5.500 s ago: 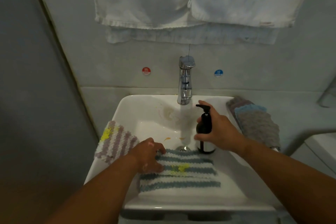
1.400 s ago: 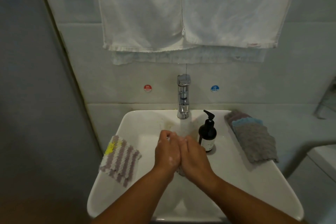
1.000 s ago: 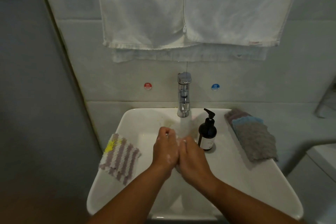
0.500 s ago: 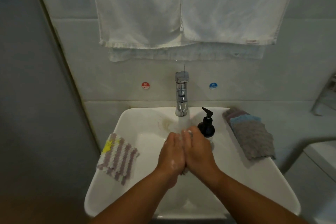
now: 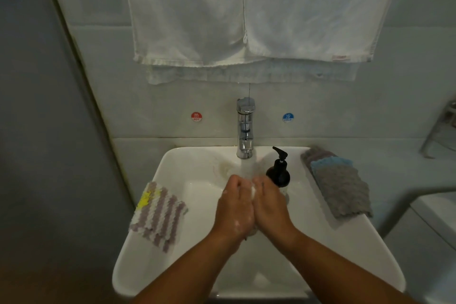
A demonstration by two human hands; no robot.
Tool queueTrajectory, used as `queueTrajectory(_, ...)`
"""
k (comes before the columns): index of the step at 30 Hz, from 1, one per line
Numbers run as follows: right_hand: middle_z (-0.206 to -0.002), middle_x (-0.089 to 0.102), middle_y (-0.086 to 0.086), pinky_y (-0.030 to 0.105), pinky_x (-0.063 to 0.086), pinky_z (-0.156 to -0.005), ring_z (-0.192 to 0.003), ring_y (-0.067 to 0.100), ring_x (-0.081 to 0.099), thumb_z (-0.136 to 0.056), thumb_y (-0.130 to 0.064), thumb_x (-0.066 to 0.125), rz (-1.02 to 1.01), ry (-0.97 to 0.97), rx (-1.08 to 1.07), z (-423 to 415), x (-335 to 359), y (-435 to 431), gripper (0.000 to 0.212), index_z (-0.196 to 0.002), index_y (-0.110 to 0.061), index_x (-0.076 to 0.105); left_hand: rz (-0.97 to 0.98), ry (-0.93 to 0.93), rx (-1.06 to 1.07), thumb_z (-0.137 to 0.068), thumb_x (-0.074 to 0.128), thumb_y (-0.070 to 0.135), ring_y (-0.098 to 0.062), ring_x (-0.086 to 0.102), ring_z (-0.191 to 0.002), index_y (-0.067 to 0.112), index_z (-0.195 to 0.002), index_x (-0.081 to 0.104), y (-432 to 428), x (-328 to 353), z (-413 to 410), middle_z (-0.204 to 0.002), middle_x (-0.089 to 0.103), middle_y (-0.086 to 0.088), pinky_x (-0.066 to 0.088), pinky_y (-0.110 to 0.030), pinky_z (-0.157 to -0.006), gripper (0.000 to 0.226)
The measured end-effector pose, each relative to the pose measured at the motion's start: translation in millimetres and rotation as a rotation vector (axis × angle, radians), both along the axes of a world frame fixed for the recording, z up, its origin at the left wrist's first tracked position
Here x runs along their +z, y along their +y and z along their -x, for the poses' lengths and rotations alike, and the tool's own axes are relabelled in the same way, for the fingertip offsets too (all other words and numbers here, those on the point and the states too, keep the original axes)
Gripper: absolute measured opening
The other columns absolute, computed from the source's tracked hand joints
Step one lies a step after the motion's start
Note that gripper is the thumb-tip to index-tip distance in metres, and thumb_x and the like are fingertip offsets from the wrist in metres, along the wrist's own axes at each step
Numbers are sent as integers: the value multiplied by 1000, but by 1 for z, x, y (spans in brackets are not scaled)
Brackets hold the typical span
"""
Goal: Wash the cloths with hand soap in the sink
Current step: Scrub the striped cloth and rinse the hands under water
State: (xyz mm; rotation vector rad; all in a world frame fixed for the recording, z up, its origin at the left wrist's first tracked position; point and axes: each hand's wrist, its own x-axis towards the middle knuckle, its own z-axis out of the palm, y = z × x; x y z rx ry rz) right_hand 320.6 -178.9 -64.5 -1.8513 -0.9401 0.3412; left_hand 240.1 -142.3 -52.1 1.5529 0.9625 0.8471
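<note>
- Your right hand (image 5: 270, 207) has let go of the soap bottle (image 5: 278, 175), which now stands in the sink (image 5: 172, 266).
- Left hand (image 5: 234, 210) and right: grips pressed together, clamping a bunched cloth (image 5: 253, 191) under the running tap (image 5: 244, 128).

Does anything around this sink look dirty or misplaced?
The striped cloth at the left of the sink has a yellow smear at its far corner and overhangs the rim. A brownish stain marks the sink left of the faucet. The soap bottle stands inside the sink beside the water.
</note>
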Motion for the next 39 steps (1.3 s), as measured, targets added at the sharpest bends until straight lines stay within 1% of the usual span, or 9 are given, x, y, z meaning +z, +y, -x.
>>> queueTrajectory(4, -75, 60, -8, 19, 48, -57, -68, 0, 61, -107, -31, 39, -72, -66, 164, 25, 1, -16, 20, -94, -18, 49, 92, 14, 65, -105, 39, 42, -24, 64, -89, 26, -97, 54, 23, -7, 5, -98, 65, -6, 55, -40, -77, 23)
queueTrajectory(6, -77, 63, -6, 26, 54, -61, -71, 6, 65, -106, -34, 41, -87, -88, 102, 14, 4, -5, 19, -94, -23, 50, 111, 77, -43, -103, 43, 48, -23, 66, -91, 25, -100, 54, 12, -11, 5, -101, 65, -6, 59, -39, -73, 25)
queueTrajectory(10, -84, 61, -7, 15, 44, -63, -77, 9, 62, -106, -36, 45, 40, -64, -33, -5, -4, 11, 19, -98, -21, 54, 71, 51, -47, -105, 38, 48, -23, 67, -91, 25, -99, 54, 0, -6, 3, -99, 65, -5, 60, -40, -70, 29)
queueTrajectory(16, -81, 64, -3, 32, 55, -62, -72, 11, 65, -106, -38, 37, -65, -76, 142, 22, -3, -5, 23, -96, -23, 50, 188, -5, 0, -102, 49, 35, -22, 64, -88, 25, -97, 55, 20, -7, 9, -101, 65, -8, 55, -37, -72, 12)
queueTrajectory(20, -81, 61, -4, 16, 42, -59, -74, 10, 61, -105, -33, 46, 51, -50, -4, -5, -1, 10, 22, -92, -18, 57, 49, 79, -103, -106, 37, 48, -22, 66, -94, 25, -104, 51, -2, -1, 6, -101, 64, -4, 59, -38, -72, 27)
queueTrajectory(26, -81, 64, -5, 20, 50, -58, -72, 7, 64, -107, -31, 41, -43, -51, 157, 24, 3, -11, 18, -97, -20, 52, 58, 114, 10, -106, 44, 36, -20, 64, -90, 23, -107, 49, 23, -4, 7, -101, 63, -4, 59, -41, -81, 14)
queueTrajectory(30, -82, 64, -4, 23, 46, -63, -77, 10, 64, -106, -30, 44, -36, -27, 1, 2, 8, 6, 19, -97, -18, 56, 106, 146, -96, -105, 41, 48, -21, 66, -94, 27, -103, 53, 4, -10, 6, -103, 64, -1, 63, -45, -80, 24)
queueTrajectory(34, -81, 59, -9, 17, 47, -59, -73, 9, 61, -105, -32, 48, 102, -143, 49, 12, -6, 1, 16, -96, -21, 55, -19, 102, 49, -106, 45, 37, -14, 63, -89, 22, -106, 53, 16, 3, 8, -101, 65, -2, 57, -31, -76, 17)
queueTrajectory(39, -77, 62, -8, 18, 49, -57, -69, 4, 63, -106, -31, 42, -78, -113, 84, 20, 10, -6, 18, -94, -22, 52, 60, 158, -71, -100, 55, 38, -21, 66, -95, 24, -108, 56, 14, -4, 11, -103, 65, -1, 61, -47, -85, 16)
